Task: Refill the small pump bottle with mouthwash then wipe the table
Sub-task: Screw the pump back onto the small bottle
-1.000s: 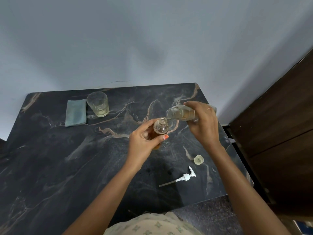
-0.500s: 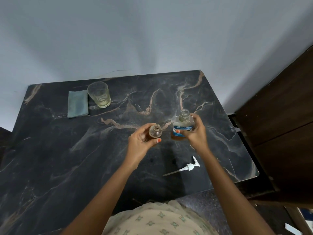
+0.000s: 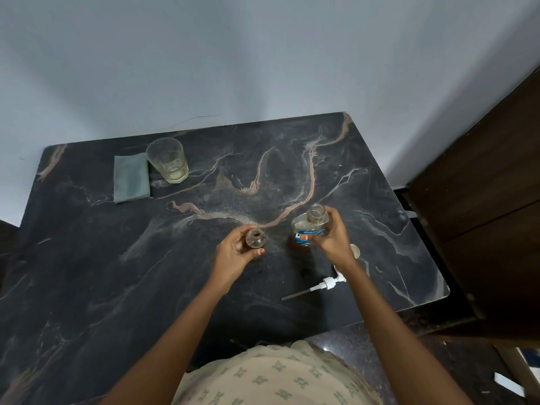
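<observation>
We see 2 bare forearms enter from 7 o'clock and 5 o'clock and converge over the middle of the table (image 3: 87,258).

1. The left hand (image 3: 233,255) is curled round the small pump bottle (image 3: 255,239). The fingers wrap its far side and the thumb, with an orange nail, lies across its near side. The bottle is upright with an open neck, just right of the table's centre. We cannot tell whether its base touches the top.
2. At 3 o'clock from it, a short gap away, the mouthwash bottle (image 3: 304,229) stands upright and uncapped, with amber liquid low inside and a blue-and-white label.
3. The right hand (image 3: 333,238) grips this bottle from its 3 o'clock side, with the fingers over the shoulder beside the neck and the thumb on the label.

The table top is dark stone-patterned with tan veins.

- At 10 o'clock lies a folded grey-green cloth (image 3: 130,178).
- Just beside the cloth, at its 2 o'clock, stands a clear glass (image 3: 168,159) holding a little pale yellow liquid.
- At 4 o'clock from the mouthwash bottle a pale round cap (image 3: 355,251) shows, partly hidden by the right wrist.
- At 5 o'clock from that bottle the white pump head (image 3: 327,283) lies flat. Its dip tube points toward 8 o'clock and its nozzle is under the right forearm.

A pale blue-grey wall (image 3: 263,54) fills 12 o'clock. A dark wooden cabinet (image 3: 482,200) stands at 3 o'clock. A cream patterned garment (image 3: 277,375) sits at 6 o'clock, with dark speckled floor (image 3: 365,340) at 5 o'clock.
</observation>
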